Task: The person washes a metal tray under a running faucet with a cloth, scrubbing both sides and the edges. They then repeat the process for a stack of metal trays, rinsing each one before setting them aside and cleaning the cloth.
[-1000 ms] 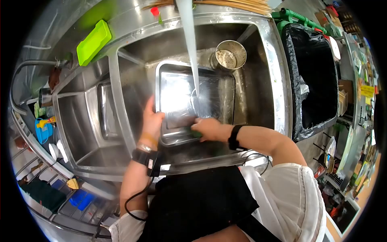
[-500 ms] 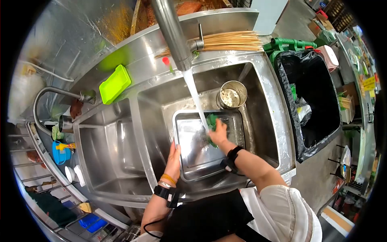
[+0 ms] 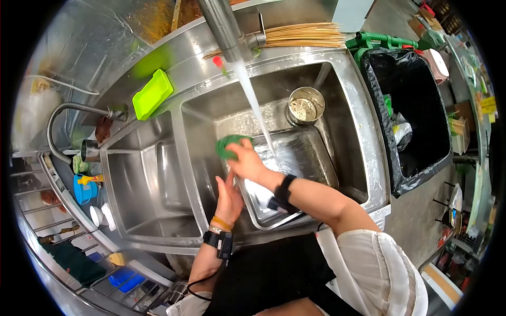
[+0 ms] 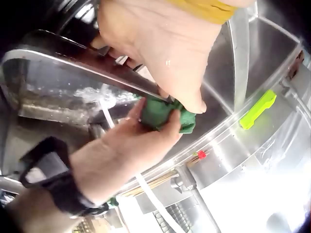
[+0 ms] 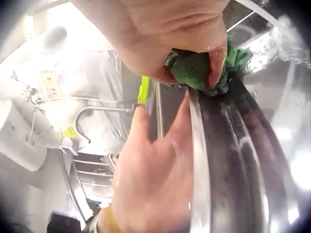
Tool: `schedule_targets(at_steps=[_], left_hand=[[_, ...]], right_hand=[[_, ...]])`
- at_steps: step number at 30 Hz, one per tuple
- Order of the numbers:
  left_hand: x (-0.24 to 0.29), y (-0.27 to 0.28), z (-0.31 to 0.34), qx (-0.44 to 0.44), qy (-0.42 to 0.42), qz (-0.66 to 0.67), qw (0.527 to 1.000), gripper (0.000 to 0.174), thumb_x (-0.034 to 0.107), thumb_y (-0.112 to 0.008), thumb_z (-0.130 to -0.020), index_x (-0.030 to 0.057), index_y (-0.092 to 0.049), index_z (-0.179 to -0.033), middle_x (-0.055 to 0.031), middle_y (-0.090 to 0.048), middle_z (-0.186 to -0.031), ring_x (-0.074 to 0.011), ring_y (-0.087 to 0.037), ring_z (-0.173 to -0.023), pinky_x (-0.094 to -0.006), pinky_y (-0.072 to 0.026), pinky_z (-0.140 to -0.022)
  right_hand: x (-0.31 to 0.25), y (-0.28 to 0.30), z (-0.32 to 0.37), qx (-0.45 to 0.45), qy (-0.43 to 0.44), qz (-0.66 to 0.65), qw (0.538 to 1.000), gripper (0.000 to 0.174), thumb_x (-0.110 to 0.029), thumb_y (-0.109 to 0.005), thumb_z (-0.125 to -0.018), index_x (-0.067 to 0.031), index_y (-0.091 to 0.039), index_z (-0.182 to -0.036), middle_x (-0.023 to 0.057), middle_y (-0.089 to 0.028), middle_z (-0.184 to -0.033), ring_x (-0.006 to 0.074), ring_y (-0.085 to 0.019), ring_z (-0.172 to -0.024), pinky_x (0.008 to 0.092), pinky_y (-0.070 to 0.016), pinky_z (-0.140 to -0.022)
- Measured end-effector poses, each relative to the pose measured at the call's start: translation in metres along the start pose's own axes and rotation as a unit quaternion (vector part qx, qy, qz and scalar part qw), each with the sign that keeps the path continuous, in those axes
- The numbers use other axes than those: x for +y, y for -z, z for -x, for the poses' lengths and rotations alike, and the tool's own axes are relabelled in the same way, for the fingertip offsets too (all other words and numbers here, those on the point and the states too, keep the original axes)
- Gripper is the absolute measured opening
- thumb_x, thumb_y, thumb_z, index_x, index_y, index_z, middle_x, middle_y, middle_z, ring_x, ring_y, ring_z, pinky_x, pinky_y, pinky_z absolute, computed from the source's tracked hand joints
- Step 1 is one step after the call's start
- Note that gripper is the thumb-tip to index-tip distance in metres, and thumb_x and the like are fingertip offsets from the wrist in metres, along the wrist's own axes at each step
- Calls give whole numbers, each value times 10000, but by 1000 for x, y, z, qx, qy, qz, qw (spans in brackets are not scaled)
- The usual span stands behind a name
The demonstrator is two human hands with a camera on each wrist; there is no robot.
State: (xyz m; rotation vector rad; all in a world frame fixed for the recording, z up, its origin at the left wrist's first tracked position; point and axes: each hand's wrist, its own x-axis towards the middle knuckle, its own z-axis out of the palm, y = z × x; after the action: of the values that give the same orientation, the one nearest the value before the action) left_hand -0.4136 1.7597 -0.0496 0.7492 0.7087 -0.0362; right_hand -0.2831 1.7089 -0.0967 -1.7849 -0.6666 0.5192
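Note:
My right hand (image 3: 250, 164) grips a bunched green cloth (image 3: 227, 147) at the far left corner of a rectangular metal tray (image 3: 311, 152). In the right wrist view the cloth (image 5: 192, 70) is wrapped over the tray's rim (image 5: 198, 141), with the thumb pressed into it. Just below, my left hand (image 3: 229, 203) steadies the tray's left side, its thumb stretched away from the rim. The left wrist view shows its other fingertips partly hidden behind the tray wall. The tray is tilted in the sink, and water (image 3: 253, 100) pours into it from the tap.
A round metal container (image 3: 305, 108) with pale bits inside stands in the sink's back right corner. Left is a second basin (image 3: 147, 195). A lime-green tray (image 3: 153, 95) and wooden skewers (image 3: 303, 36) lie on the back ledge. A black-lined bin (image 3: 416, 121) stands right.
The right hand has carried the cloth from the near side of the tray, across its inside, to its far left corner. The tray has turned and tilted, while the left hand stays at its left side.

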Motion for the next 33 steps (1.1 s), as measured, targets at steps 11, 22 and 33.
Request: schedule_targets(at_steps=[11, 22, 33], left_hand=[[-1, 0, -21, 53, -39, -93, 993, 648, 191, -599, -930, 52, -276, -1475, -103, -485, -1380, -231, -481, -1251, -371, -393, -1044], [-26, 4, -50, 125, -49, -268, 954, 717, -113, -463, -732, 37, -371, -1428, -97, -558, -1259, -200, -554, -1130, -295, -422, -973], [21, -3, 4, 132, -124, -293, 939, 728, -158, -426, -695, 30, -386, -1398, -86, -558, -1221, -194, -575, -1057, -314, -461, -925]], right_hand=[[62, 52, 113, -486, 34, 101, 867, 237, -89, -689, -711, -162, -676, -936, 133, -584, -1083, 339, -574, -1043, 406, -480, -859], [103, 55, 41, 4, -78, 87, 993, 547, -102, -674, -768, -36, -490, -1280, 253, -464, -1220, 455, -529, -1082, 434, -470, -935], [-7, 30, 8, 55, 66, 259, 962, 550, -66, -539, -833, -82, -450, -1376, 275, -356, -1445, 417, -538, -1145, 449, -514, -875]])
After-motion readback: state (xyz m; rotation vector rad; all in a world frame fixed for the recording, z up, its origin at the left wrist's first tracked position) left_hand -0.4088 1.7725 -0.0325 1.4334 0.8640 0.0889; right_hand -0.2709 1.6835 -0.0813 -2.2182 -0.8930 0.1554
